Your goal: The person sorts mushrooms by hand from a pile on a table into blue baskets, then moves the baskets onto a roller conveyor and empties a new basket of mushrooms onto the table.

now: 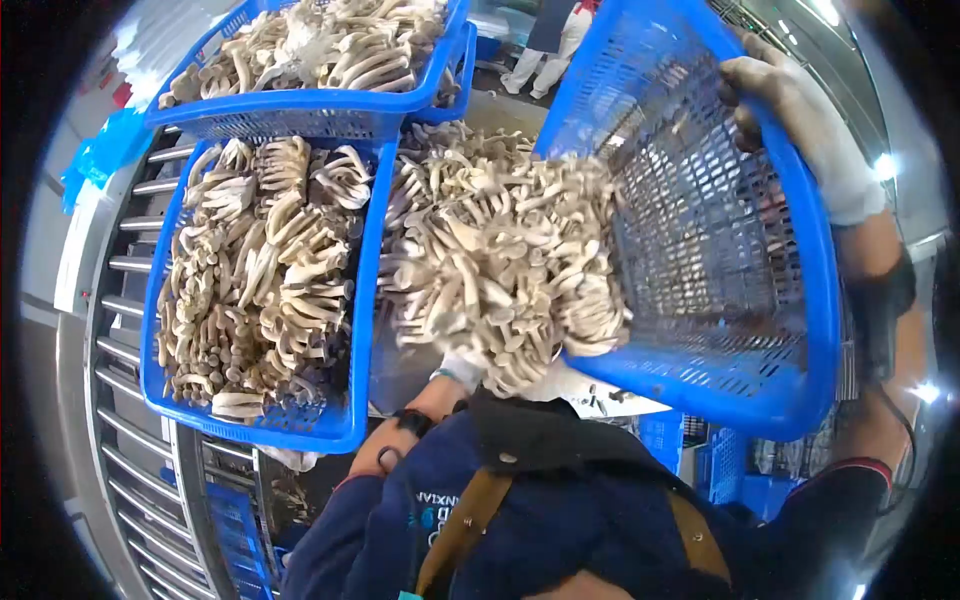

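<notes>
My right hand (pixel 800 120), in a pale glove, grips the upper rim of a tilted blue plastic basket (pixel 740 260). Pale long-stemmed mushrooms (pixel 500 260) spill from the basket's lower mouth in a thick clump. My left hand (pixel 462 368) is gloved and mostly hidden under that mushroom clump, near the basket's lower edge; its grip is not visible. My dark blue sleeves and brown apron straps fill the bottom of the view.
A full blue basket of mushrooms (pixel 255 280) rests on a metal roller conveyor (pixel 125 330) at left. Another full blue basket (pixel 320 60) sits behind it. Stacked blue crates (pixel 700 460) stand lower right. A person's legs (pixel 545 50) show far back.
</notes>
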Demonstrator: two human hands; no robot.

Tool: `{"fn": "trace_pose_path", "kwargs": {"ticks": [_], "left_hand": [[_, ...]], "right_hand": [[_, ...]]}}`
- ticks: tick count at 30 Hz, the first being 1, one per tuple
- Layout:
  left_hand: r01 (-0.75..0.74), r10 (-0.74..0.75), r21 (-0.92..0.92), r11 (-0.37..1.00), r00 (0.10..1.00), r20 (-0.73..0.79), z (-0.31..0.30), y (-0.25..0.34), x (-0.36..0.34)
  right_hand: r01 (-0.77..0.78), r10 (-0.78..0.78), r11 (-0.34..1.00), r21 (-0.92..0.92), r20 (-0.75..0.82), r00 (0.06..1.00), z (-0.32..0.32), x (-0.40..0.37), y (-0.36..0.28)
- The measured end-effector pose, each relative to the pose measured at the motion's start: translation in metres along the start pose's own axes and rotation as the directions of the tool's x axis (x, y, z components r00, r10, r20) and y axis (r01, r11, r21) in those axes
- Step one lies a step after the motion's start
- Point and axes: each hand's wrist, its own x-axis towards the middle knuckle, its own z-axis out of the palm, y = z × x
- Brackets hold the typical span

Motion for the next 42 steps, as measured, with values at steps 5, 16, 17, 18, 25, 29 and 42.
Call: {"fn": "trace_pose_path", "kwargs": {"ticks": [5,16,17,18,25,29,42], "left_hand": [[0.002,-0.141,-0.384,0.923,0.931,-0.335,0.061,-0.006,0.062],[-0.063,-0.664,-0.942,-0.329,0.725,0.184,0.079,-0.067,-0.06],[-0.081,-0.745,-0.94,-0.331,0.634,0.207,0.082,-0.062,-0.061],[-0.095,-0.814,-0.939,-0.331,0.532,0.233,0.083,-0.057,-0.063],[-0.124,-0.829,-0.983,0.134,0.529,-0.18,0.057,-0.041,-0.077],[-0.47,-0.977,-0.882,0.032,0.172,-0.128,0.076,-0.018,-0.084],[0.339,-0.594,-0.503,0.795,0.267,-0.759,0.096,0.019,-0.021]], "right_hand": [[-0.189,0.155,0.96,-0.207,-0.17,0.973,0.009,-0.024,-0.047],[-0.065,-0.193,0.86,-0.506,-0.442,0.876,-0.09,-0.089,0.015],[-0.036,-0.215,0.87,-0.491,-0.445,0.87,-0.1,-0.1,0.013],[-0.032,-0.222,0.865,-0.502,-0.438,0.871,-0.102,-0.108,0.016],[0.036,-0.58,0.543,-0.839,-0.344,0.738,-0.098,-0.157,0.048],[-0.075,-0.571,0.593,-0.802,-0.484,0.663,-0.117,-0.189,0.085],[-0.205,-0.729,0.419,-0.885,-0.462,0.506,-0.17,-0.221,0.118]]}}
